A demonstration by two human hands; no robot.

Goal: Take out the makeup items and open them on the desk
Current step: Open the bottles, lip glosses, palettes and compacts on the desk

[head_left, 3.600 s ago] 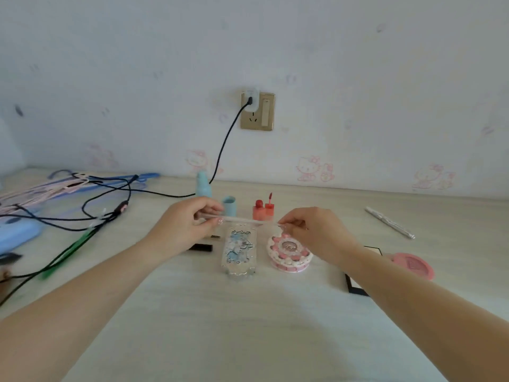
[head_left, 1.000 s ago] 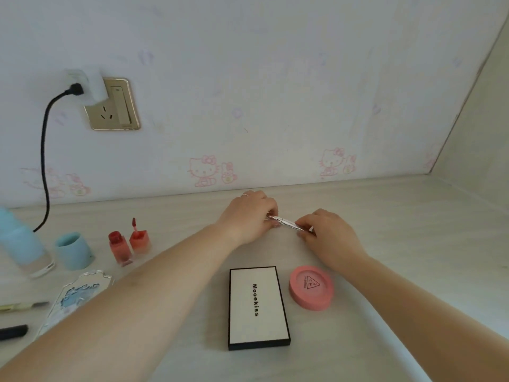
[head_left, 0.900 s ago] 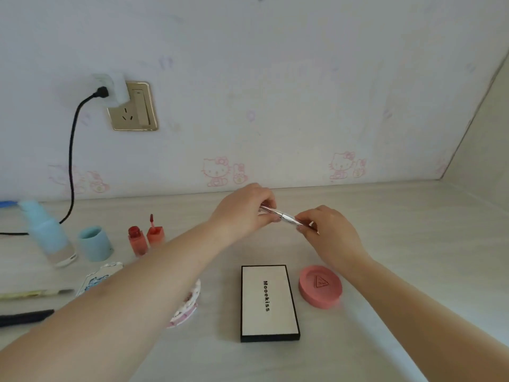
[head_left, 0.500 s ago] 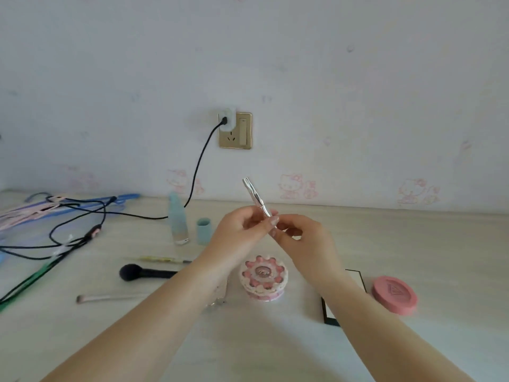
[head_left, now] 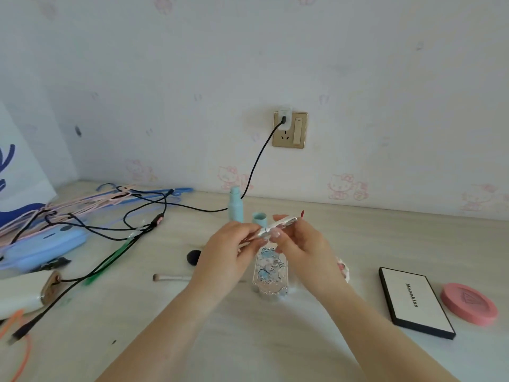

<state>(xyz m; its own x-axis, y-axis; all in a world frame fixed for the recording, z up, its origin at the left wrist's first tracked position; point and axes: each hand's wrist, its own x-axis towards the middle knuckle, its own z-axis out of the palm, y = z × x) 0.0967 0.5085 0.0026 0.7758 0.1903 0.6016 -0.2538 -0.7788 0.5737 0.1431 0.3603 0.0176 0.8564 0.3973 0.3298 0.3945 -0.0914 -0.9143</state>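
left hand (head_left: 225, 255) and right hand (head_left: 300, 244) each pinch one end of silver pen (head_left: 278, 226) | risk: cap pops, pen drops onto ornate case (head_left: 271, 274) on tabletop (head_left: 248, 340)

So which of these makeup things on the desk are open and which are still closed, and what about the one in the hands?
Silver pen: held off the desk by left hand and right hand; a seam shows, cannot tell if uncapped.
Blue bottle: upright, cap off.
Blue cap: standing beside the bottle.
Mooekiss palette: closed, flat.
Pink compact: closed.
Ornate blue case: closed.
Wall socket: plug in.
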